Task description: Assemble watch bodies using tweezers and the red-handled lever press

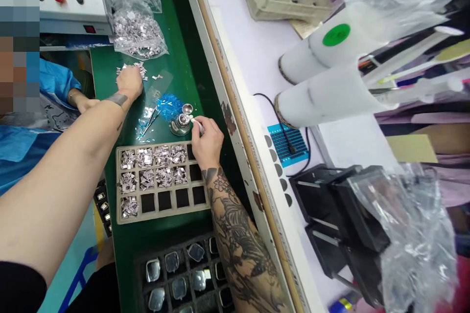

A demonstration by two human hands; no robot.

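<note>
Right hand (207, 139): thumb and fingers clamped on a small pale stick (199, 125), tip just beside the dispenser (180, 124), lid up. Contact between tip and dispenser: can't tell. Wrist bent, forearm coming up from lower right.

Left hand (129, 80): arm stretched far forward across the table (161, 234), knuckles up, fingers curled down at the loose pieces (141, 68). Fingertips hidden under the hand; can't tell if pinched together, apart or on a piece.

Tweezers (150, 124) and blue shreds (169, 106) lie between the hands. Tan tray (163, 215) nearer, pieces in nine cells, black bottoms in others; right hand covers its upper right corner. Dark tray (138, 274) cut off at bottom, right side behind right forearm. Bag (139, 34) of pieces beyond left hand. Co-worker's hand (87, 105) at left, partly hidden by left forearm.
</note>
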